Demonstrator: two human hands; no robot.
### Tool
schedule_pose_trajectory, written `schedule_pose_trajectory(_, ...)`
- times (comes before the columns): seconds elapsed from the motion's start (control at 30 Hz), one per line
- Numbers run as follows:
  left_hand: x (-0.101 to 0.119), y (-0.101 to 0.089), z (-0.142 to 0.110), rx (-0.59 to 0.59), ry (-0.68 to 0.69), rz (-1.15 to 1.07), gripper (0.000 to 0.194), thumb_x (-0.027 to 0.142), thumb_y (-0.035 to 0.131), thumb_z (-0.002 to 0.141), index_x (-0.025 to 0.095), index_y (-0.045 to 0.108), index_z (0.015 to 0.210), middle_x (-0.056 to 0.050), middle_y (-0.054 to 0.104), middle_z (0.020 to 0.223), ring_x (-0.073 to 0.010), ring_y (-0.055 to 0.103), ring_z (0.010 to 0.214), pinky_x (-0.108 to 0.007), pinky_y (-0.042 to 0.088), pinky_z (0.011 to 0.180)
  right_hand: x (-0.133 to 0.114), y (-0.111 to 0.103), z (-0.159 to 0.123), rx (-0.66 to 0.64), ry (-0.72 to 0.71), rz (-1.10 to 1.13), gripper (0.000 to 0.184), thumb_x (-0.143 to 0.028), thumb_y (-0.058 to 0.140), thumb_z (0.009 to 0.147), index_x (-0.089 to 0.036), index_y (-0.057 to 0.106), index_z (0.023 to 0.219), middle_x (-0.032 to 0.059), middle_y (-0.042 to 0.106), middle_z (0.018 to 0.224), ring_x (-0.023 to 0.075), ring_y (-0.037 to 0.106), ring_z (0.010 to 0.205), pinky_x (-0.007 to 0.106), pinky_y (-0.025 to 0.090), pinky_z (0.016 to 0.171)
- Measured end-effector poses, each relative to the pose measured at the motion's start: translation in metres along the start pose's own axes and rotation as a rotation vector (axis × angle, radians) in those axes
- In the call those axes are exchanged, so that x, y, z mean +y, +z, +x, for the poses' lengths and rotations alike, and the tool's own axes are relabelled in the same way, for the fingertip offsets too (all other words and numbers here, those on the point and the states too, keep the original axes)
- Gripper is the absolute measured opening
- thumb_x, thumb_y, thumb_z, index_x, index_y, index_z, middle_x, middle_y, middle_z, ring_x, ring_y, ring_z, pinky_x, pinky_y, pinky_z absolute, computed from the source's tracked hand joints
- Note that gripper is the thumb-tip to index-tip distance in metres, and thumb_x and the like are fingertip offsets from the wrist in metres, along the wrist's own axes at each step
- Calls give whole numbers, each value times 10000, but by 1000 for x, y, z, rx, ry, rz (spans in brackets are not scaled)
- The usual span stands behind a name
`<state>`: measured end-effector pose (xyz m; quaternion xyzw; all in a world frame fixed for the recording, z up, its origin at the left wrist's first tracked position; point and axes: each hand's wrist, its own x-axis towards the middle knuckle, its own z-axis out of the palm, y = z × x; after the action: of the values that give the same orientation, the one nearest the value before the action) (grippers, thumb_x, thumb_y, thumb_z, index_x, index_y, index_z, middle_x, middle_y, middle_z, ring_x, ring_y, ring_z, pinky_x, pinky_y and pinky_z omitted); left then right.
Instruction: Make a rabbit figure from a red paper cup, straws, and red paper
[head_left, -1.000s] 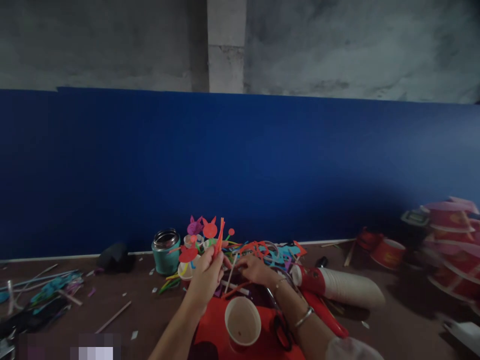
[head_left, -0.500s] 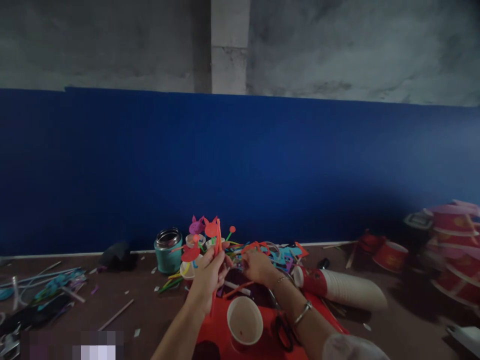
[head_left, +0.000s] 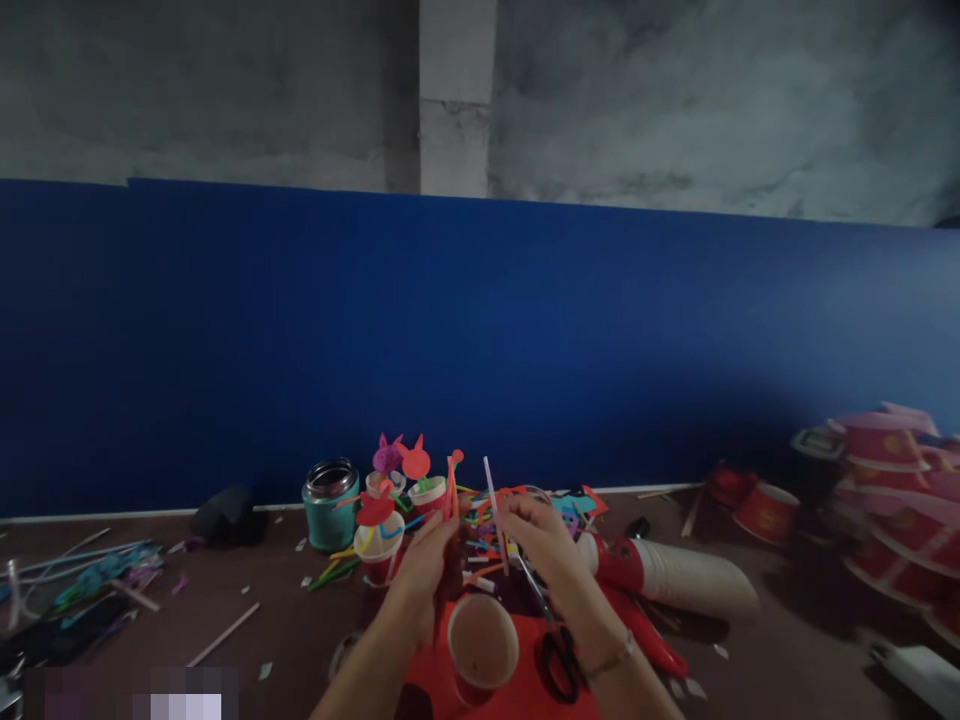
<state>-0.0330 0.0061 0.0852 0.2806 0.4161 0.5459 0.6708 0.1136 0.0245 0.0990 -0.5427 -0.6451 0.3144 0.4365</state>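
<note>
Two bare hands work above a cluttered brown table, with the job apparently partway along. Already formed, a purple cat-headed figure (head_left: 388, 456) and a red cat-headed figure (head_left: 415, 461) stand in paper cups at the back left; a red cut-out figure (head_left: 375, 508) rises from a nearer red-and-white paper cup (head_left: 380, 548). Left undone, it seems: the loose pieces in hand are not joined, and the white-lined paper cup (head_left: 484, 625) on a red sheet (head_left: 529, 690) between the forearms bears no figure.

The left hand (head_left: 424, 565) is raised, fingers closed around slim red-orange sticks (head_left: 451, 488) pointing up; in this dim light they may be straws or paper strips. The right hand (head_left: 534, 530), wrist braceleted, pinches a pale, thin straw (head_left: 491, 488) between thumb and fingertips, nearly upright, beside them. Black-handled scissors (head_left: 553, 628) lie under the right forearm.
</note>
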Motion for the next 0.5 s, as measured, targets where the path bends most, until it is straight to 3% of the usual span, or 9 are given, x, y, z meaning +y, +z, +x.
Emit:
schedule_pose_trajectory(0.07,-5,6,-3,-10,-9,-5,280,288,668,708,201,626,970,57,566,566,-49,428,379,-151,239,372,-6,12,-8,28,3,261,227,-364,570,697,-173,589,577,2,580,606,143,535,588,240,424,546)
schedule_pose_trajectory(0.13,-11,10,-6,-24,1,-7,311,361,693,699,199,628,957,71,520,506,-63,433,380,-163,261,391,-11,22,-14,77,8,345,223,-370,602,663,-173,582,561,22,589,685,154,539,628,246,439,545)
schedule_pose_trajectory(0.23,-15,14,-11,-46,52,1,413,459,733,655,195,633,957,70,511,522,-78,476,445,-175,310,438,-13,29,-18,131,25,348,204,-363,624,651,-175,604,575,57,615,826,172,564,674,249,447,520)
schedule_pose_trajectory(0.33,-16,14,-14,-51,92,50,464,518,759,601,191,631,904,66,516,565,-77,482,494,-178,310,458,-11,30,-19,153,45,389,199,-364,629,664,-182,606,588,64,637,843,181,584,674,252,449,512)
schedule_pose_trajectory(0.5,-16,12,-10,-95,132,108,545,631,715,576,199,559,870,121,338,467,-39,294,380,-171,177,399,-9,21,-15,136,-35,374,233,-380,645,689,-178,619,576,58,659,752,212,605,763,286,482,653)
